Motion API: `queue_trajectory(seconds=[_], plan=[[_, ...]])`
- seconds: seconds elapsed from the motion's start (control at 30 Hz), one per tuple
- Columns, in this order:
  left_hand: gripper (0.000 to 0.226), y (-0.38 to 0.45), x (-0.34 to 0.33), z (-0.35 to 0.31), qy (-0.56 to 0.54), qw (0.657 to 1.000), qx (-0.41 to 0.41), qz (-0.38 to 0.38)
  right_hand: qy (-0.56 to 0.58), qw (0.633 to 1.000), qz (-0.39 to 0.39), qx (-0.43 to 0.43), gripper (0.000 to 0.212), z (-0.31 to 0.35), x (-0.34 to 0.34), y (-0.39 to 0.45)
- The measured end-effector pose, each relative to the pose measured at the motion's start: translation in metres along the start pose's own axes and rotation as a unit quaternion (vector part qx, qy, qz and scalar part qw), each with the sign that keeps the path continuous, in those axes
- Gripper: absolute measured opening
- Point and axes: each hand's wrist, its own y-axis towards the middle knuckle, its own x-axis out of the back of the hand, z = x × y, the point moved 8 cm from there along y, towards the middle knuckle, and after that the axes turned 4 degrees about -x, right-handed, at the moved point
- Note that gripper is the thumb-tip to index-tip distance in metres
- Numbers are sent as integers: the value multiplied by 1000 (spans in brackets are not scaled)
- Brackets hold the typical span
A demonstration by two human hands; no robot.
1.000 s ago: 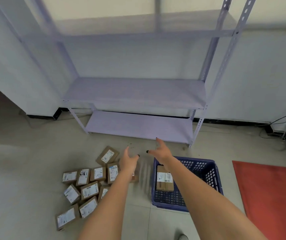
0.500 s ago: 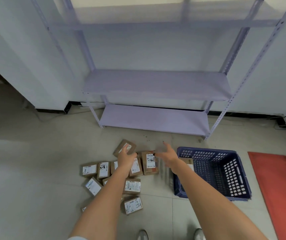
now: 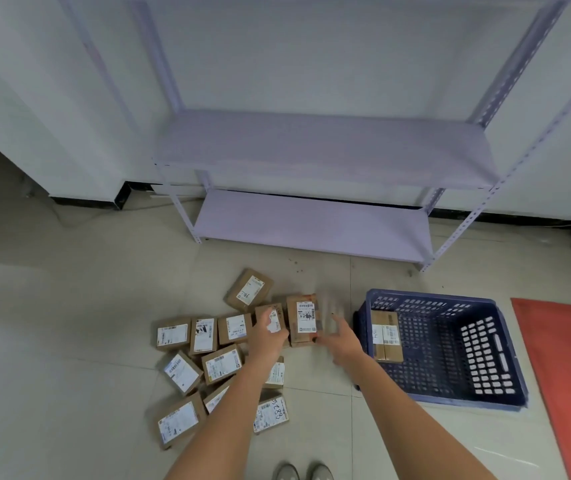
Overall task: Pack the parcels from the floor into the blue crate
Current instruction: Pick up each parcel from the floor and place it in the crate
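Both hands reach for the parcels (image 3: 221, 358) heaped at lower centre. The left hand (image 3: 266, 336) curls over one parcel; the right hand (image 3: 341, 336), fingers blurred but seemingly spread, touches the tall parcel (image 3: 303, 318). Next, I'd judge: grip, then carry right into the blue crate (image 3: 498, 403), holding 1 already.

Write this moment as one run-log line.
both hands reach floor parcels | left hand over brown cardboard parcel | right hand blurred | blue plastic crate: parcel inside
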Motion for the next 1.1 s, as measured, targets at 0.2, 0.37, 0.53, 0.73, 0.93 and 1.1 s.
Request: queue_trajectory(seconds=[0.2,0.37,0.53,0.73,0.93,1.1], plan=[[62,96,-52,82,25,1000,10,15,-20,1000,4,-8,35,-65,-21,116],[61,192,-108,183,25,999,10,23,-28,1000,-12,-3,37,-144,-39,242],[64,279,-151,261,39,999,-5,18,8,999,-35,-18,60,-216,-55,349],[69,346,-188,299,40,998,-53,18,-10,998,-44,49,46,-245,-69,426],[74,378,-211,318,60,996,-64,25,-7,997,-57,44,63,-264,-72,472],[81,397,-220,334,47,997,-52,8,9,996,-69,60,52,-272,-73,506]])
